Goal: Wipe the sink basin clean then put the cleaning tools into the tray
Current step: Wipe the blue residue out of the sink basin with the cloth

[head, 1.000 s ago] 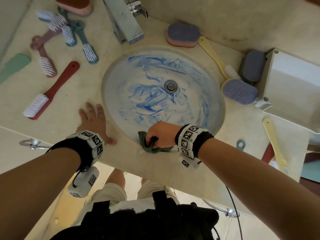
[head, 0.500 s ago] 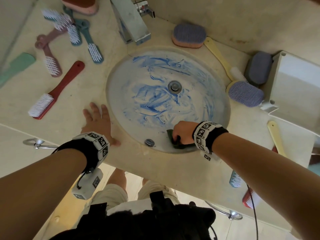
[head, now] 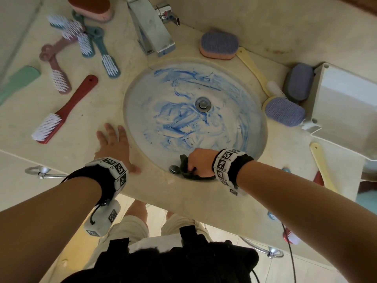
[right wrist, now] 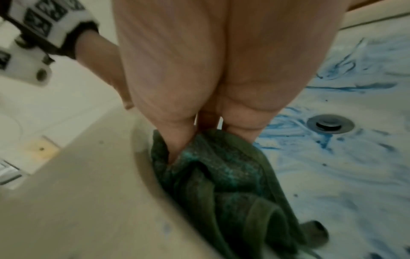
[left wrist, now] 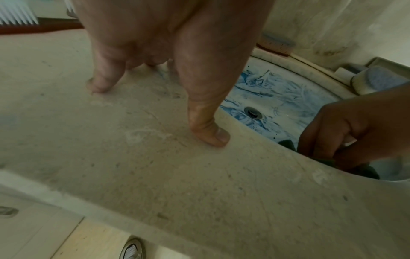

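The round sink basin [head: 234,99] is smeared with blue streaks around its metal drain [head: 203,104]. My right hand [head: 199,163] grips a dark green cloth [head: 186,170] against the basin's near inner wall, beside the overflow hole [head: 174,168]. In the right wrist view the bunched cloth [right wrist: 221,184] lies under my fingers, with the drain [right wrist: 330,123] beyond. My left hand [head: 113,141] rests flat on the counter left of the basin, fingers spread; the left wrist view shows its thumb [left wrist: 208,126] pressing the countertop. The white tray [head: 346,107] stands at the right.
Several brushes lie on the counter at left, among them a red one [head: 65,110]. A faucet [head: 152,27] stands behind the basin. Purple scrub pads [head: 219,44] [head: 285,113] and yellow-handled brushes [head: 322,166] lie toward the tray. The counter's front edge runs under my forearms.
My right hand carried the green cloth from the counter's rim down into the basin's near wall and shifted right. The left hand stayed put.
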The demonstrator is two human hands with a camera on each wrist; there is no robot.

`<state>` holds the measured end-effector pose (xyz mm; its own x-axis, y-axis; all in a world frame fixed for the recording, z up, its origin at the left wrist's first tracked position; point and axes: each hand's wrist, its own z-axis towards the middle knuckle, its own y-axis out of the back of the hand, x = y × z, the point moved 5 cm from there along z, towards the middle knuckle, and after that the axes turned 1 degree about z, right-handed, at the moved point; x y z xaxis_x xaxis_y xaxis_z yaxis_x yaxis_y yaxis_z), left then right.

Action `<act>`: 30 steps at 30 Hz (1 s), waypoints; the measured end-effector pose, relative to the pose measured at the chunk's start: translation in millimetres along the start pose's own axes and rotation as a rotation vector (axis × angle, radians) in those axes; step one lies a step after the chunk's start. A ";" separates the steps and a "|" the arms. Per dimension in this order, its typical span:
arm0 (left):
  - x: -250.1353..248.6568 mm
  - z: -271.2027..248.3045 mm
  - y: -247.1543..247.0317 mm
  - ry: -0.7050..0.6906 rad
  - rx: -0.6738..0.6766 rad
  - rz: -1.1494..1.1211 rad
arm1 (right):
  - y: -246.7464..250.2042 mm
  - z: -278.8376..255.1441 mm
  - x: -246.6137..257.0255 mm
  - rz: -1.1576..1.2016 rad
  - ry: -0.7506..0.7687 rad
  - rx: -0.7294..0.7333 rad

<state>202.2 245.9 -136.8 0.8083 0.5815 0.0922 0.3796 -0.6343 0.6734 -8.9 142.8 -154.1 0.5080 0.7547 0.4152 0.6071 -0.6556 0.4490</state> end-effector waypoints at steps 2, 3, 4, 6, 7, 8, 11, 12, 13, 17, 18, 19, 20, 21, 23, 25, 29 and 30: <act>0.0 0.7 -0.3 -0.002 -0.005 0.001 | -0.9 -7.2 -11.4 -0.055 -0.064 0.044; 0.1 0.5 -0.3 -0.002 -0.005 -0.001 | -1.0 -10.1 -19.0 -0.053 -0.113 0.056; -0.1 0.2 -0.5 -0.002 -0.003 -0.002 | -0.6 -13.2 -25.9 -0.046 -0.161 0.071; -0.2 -0.1 -0.2 -0.001 -0.005 0.003 | -0.4 -15.8 -34.4 -0.028 -0.222 0.086; -0.5 -0.5 0.4 -0.002 -0.007 0.002 | -0.6 -15.8 -35.1 -0.013 -0.238 0.091; -0.6 -0.9 0.5 -0.002 -0.006 -0.004 | -0.8 -15.4 -33.3 0.002 -0.244 0.096; -0.3 -3.3 1.2 0.004 0.000 -0.043 | 2.3 -9.4 -15.8 0.094 -0.190 0.067; 0.5 -3.7 1.1 0.003 -0.003 -0.056 | 4.6 -6.5 -8.2 0.147 -0.155 0.042; 1.4 -4.0 0.8 0.000 -0.008 -0.071 | 7.0 -3.8 -1.0 0.206 -0.125 0.008; 5.5 -2.9 0.6 -0.013 -0.028 -0.107 | 9.8 -0.7 11.4 0.309 -0.125 -0.063; 6.0 -2.4 1.1 -0.018 -0.030 -0.102 | 8.6 -4.5 11.2 0.312 -0.146 -0.075; 6.3 -2.7 1.8 -0.022 -0.030 -0.095 | 6.8 -9.5 10.0 0.325 -0.166 -0.083; 6.7 -3.4 2.3 -0.023 -0.028 -0.089 | 4.0 -15.3 7.1 0.341 -0.190 -0.087; 7.0 -3.8 2.7 -0.022 -0.027 -0.085 | 1.4 -21.3 2.8 0.343 -0.224 -0.082; 6.7 -4.2 3.5 -0.021 -0.019 -0.083 | -3.5 -32.7 -8.4 0.305 -0.304 -0.037; 5.7 -4.4 4.4 -0.015 -0.011 -0.091 | -6.2 -41.5 -20.7 0.268 -0.380 -0.002; 3.0 -4.4 6.7 -0.001 -0.004 -0.094 | -6.0 -49.0 -26.1 0.258 -0.451 0.005; 2.7 -4.2 7.0 0.001 -0.008 -0.094 | -5.6 -48.2 -23.3 0.260 -0.450 0.002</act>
<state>205.1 245.1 -128.8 0.7686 0.6391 0.0288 0.4503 -0.5724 0.6853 -53.5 127.8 -128.2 0.8545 0.5025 0.1316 0.4266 -0.8234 0.3742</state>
